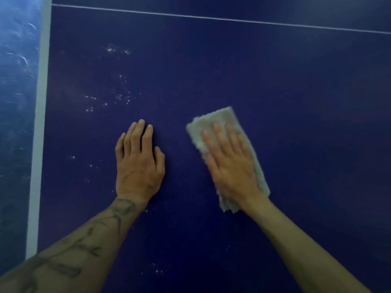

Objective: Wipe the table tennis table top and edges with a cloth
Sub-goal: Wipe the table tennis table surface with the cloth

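Both forearms reach over the blue tabletop [275, 85], left hand [138, 161] flat, fingers together, right hand [229, 161] spread, pressing the cloth [211, 119] beneath it.

Dim frame, cool blue cast. Light is soft and even, no hard shadows. Cloth [222, 117] and right hand [230, 163] blurred, left hand [138, 163] sharper. Faint sheen on tabletop [317, 15] top right. Glossy floor [17, 81] smeared, overall soft.

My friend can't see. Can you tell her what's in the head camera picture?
A person's right hand presses a pale cloth flat on a dark blue table tennis table. The left hand rests beside it, near white specks and the white edge line.
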The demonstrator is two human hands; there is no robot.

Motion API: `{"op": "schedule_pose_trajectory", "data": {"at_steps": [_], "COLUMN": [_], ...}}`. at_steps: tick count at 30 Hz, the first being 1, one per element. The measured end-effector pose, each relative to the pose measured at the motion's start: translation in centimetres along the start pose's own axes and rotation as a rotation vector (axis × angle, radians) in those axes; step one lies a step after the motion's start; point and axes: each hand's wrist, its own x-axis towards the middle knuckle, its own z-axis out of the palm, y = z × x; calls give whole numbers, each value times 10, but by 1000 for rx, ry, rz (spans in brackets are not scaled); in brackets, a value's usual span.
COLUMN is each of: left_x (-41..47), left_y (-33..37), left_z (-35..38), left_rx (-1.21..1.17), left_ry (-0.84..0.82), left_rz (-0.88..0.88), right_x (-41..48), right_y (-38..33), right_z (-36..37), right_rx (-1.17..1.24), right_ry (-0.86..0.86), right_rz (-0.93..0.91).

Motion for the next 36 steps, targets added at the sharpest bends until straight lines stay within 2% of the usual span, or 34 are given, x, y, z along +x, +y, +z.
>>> {"op": "schedule_pose_trajectory", "data": {"at_steps": [3, 5, 7, 9, 11, 12, 14, 17, 19, 20, 21, 25, 26, 28, 31, 33, 34, 36], "left_x": [-1, -1, -2, -3, -8, -13, -31, -86, -124, -140, -153, -171, -171, -171, -171, -171, -172, -172], "left_y": [-2, -2, -2, -3, -4, -6, -11, -22, -32, -38, -43, -57, -58, -58, -58, -58, -57, -57], "left_z": [1, 2, 2, 0, -4, -7, -15, -23, -26, -27, -27, -26, -26, -25, -25, -26, -26, -27], "left_rx": [-13, -8, -19, -79, -137, -148, -144, -87, -47, -27, -5, 45, 41, 28, 22, 20, 20, 17], "left_ry": [9, 23, 47, 73, 89, 91, 74, 22, -8, -22, -36, -69, -65, -62, -53, -58, -59, -61], "left_rz": [14, 25, 23, 8, -1, 2, 25, 85, 116, 130, 143, 181, 182, 181, 185, 182, 181, 182], "right_x": [31, 48, 40, 4, -45, -66, -88, -73, -52, -48, -52, -124, -143, -165, -158, -140, -134, -139], "right_y": [3, -21, -51, -75, -78, -70, -42, -16, -28, -43, -59, -106, -101, -75, -43, -52, -65, -101], "right_z": [-9, -5, 6, 18, 25, 25, 19, 6, 4, 6, 12, 40, 42, 39, 28, 25, 27, 40], "right_rx": [49, 76, 68, 44, 34, 35, 15, 19, 89, 99, 88, 27, 16, -9, 13, 84, 90, 75], "right_ry": [50, 71, 82, 72, 41, 17, -15, 1, 40, 49, 57, 34, 16, 1, 18, 66, 82, 103], "right_rz": [266, 329, 240, 57, -93, -110, -34, 212, 362, 375, 332, -82, -107, -24, 277, 439, 462, 362]}}
